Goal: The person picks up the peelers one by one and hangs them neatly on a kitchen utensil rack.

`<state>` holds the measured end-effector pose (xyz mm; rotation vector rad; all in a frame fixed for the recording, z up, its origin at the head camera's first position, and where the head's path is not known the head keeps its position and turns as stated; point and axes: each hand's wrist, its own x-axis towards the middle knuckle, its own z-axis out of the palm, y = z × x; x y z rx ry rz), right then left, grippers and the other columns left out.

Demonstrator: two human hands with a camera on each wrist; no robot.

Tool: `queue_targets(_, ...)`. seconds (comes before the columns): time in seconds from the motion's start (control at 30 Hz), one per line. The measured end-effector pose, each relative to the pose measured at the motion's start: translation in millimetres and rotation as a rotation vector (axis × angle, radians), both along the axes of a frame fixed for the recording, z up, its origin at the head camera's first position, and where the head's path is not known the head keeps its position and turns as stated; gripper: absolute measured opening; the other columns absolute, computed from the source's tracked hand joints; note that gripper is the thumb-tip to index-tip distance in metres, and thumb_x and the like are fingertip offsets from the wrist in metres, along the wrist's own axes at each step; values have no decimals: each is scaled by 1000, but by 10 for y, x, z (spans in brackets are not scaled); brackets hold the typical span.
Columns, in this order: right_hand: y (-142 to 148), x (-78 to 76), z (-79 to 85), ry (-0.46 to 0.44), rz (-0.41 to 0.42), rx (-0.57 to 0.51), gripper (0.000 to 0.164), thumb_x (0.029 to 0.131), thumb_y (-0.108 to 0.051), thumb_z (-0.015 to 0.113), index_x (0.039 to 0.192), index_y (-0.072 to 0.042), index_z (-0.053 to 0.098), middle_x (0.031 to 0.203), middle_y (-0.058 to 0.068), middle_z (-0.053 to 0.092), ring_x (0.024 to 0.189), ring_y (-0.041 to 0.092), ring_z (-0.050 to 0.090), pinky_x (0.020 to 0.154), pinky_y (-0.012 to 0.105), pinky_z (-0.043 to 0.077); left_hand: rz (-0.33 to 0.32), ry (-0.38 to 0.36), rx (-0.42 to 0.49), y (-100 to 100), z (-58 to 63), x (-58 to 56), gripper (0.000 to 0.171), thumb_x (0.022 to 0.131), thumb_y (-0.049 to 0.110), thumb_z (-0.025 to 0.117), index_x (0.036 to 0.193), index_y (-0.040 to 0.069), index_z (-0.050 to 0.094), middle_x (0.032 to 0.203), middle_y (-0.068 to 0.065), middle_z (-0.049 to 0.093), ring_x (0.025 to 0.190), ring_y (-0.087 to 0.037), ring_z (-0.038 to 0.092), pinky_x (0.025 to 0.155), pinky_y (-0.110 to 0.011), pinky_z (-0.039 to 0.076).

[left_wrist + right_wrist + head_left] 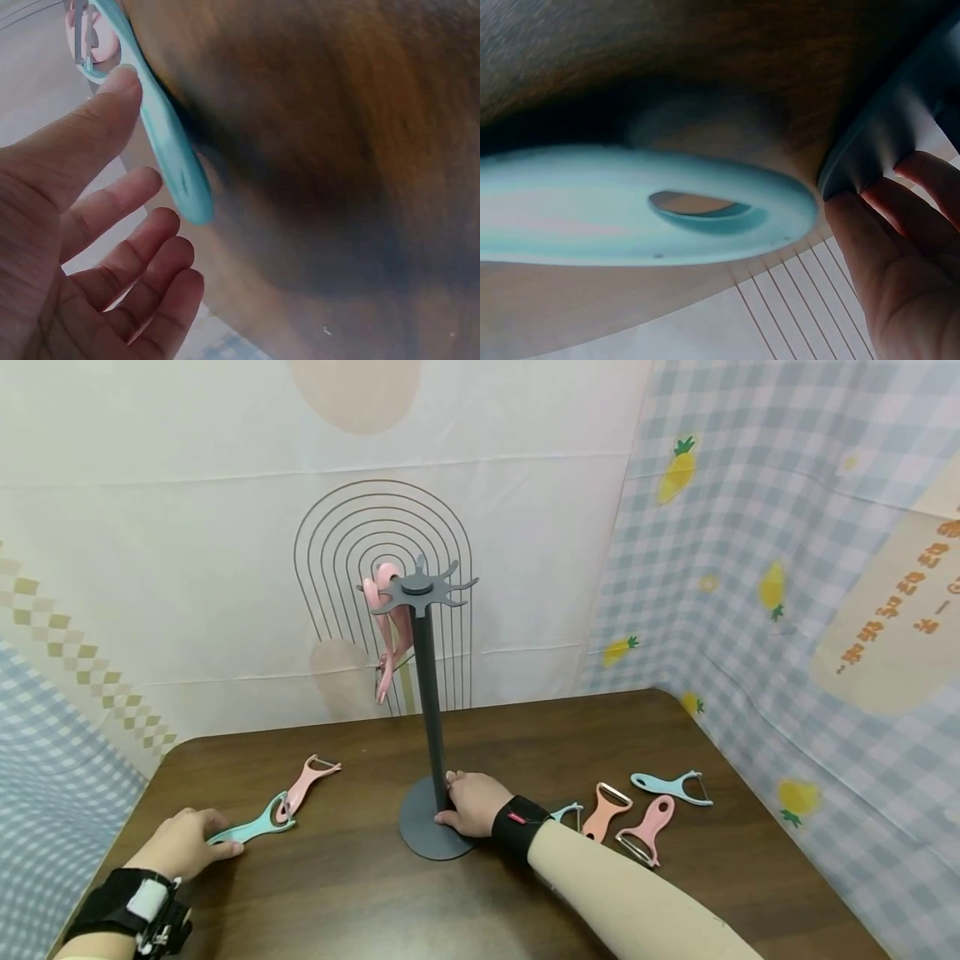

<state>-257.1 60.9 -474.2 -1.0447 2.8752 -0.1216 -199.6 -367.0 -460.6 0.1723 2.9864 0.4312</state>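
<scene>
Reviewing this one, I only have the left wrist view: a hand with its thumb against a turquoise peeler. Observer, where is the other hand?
Observer: In the head view, the right hand is at the foot of the grey stand, against its post.
Reviewer: Does anything hang on that stand?
Observer: Yes, pink peelers hang from its top, on the left side of the picture.
Reviewer: And what lies on the table, to the right of that hand?
Observer: Four peelers: one blue peeler partly hidden by the forearm, an orange peeler, a pink peeler and a second blue peeler.
</scene>
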Motion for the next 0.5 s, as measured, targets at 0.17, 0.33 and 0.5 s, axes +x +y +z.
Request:
queue_targets(0.17, -6, -18, -29, 16, 4, -3, 47, 93, -46, 61, 114, -4, 71, 136, 13, 54, 123, 24, 53, 100, 32, 42, -4, -21, 17, -34, -38, 3, 46, 77, 35, 81, 94, -4, 65, 83, -5, 62, 74, -22, 55, 69, -45, 46)
queue_targets(0.33, -7, -14, -32, 17, 0, 0, 49, 93, -46, 61, 116, -4, 70, 137, 14, 53, 125, 25, 51, 102, 32, 41, 10, -50, 41, -29, -48, 10, 40, 79, 33, 80, 90, -2, 63, 78, 0, 59, 69, -16, 50, 64, -38, 43)
queue_targets(0.5, -9, -14, -22, 6, -10, 5, 51, 93, -46, 61, 120, -3, 68, 138, 14, 52, 127, 25, 50, 103, 32, 40, 26, -57, 58, -28, -62, 25, 37, 81, 31, 79, 89, -1, 62, 73, 1, 55, 66, -16, 48, 60, -35, 41)
